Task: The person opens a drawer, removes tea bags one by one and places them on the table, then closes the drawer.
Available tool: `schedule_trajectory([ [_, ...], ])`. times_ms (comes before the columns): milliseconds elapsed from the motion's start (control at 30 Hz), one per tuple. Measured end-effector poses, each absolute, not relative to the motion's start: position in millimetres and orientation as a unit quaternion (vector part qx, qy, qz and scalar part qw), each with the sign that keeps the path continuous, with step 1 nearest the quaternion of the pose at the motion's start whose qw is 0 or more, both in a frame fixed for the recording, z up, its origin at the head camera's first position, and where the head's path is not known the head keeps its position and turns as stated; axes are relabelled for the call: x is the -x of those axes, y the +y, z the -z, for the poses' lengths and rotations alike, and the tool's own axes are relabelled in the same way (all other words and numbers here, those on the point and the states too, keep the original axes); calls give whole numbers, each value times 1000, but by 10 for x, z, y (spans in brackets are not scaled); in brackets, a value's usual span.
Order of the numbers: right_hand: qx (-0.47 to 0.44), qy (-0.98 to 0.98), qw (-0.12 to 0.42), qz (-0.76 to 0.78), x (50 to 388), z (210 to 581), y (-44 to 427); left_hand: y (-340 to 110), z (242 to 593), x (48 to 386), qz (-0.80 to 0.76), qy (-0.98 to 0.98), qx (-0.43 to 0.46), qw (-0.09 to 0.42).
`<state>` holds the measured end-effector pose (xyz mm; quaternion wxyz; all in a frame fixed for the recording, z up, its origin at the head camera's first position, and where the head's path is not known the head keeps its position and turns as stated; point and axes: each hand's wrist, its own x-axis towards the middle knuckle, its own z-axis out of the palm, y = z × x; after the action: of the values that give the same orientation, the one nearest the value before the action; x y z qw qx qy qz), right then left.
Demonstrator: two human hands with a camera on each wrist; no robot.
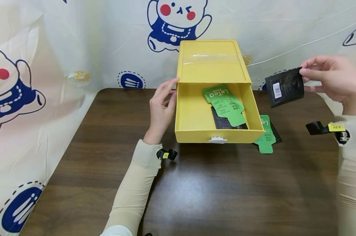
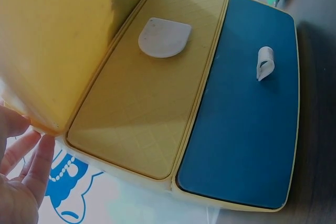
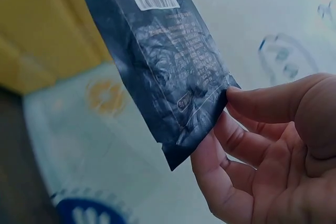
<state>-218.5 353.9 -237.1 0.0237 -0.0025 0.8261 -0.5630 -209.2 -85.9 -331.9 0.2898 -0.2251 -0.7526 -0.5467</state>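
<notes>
Now, on one wood-grain table (image 1: 210,190), one yellow three-drawer cabinet (image 1: 208,72), with one drawer (image 1: 192,136) pulled out above two closed fronts (image 2: 241,119). With the left hand (image 1: 161,108), touching its left edge, fingers loosely extended; with the right hand (image 1: 332,77), pinching one black barcoded sachet (image 1: 287,87) beside the drawer. Inside, green LeTea packaging (image 1: 222,96) over black wrapping (image 1: 220,121), count unclear; on the table, one green packet (image 1: 265,141) over a dark wrapper (image 1: 276,133). Then three white pull tabs (image 1: 217,140).
</notes>
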Motion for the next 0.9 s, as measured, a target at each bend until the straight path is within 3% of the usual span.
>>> schedule_trajectory([
  [333, -61, 783, 145, 602, 2127, 3113, 3724, -853, 3326, 2099, 546, -753, 226, 290],
  [600, -78, 811, 190, 548, 2040, 3543, 3652, -850, 3337, 2092, 546, -753, 226, 289],
  [900, -79, 826, 217, 514, 2053, 3737, 3631, -852, 3328, 2096, 542, -755, 228, 291],
])
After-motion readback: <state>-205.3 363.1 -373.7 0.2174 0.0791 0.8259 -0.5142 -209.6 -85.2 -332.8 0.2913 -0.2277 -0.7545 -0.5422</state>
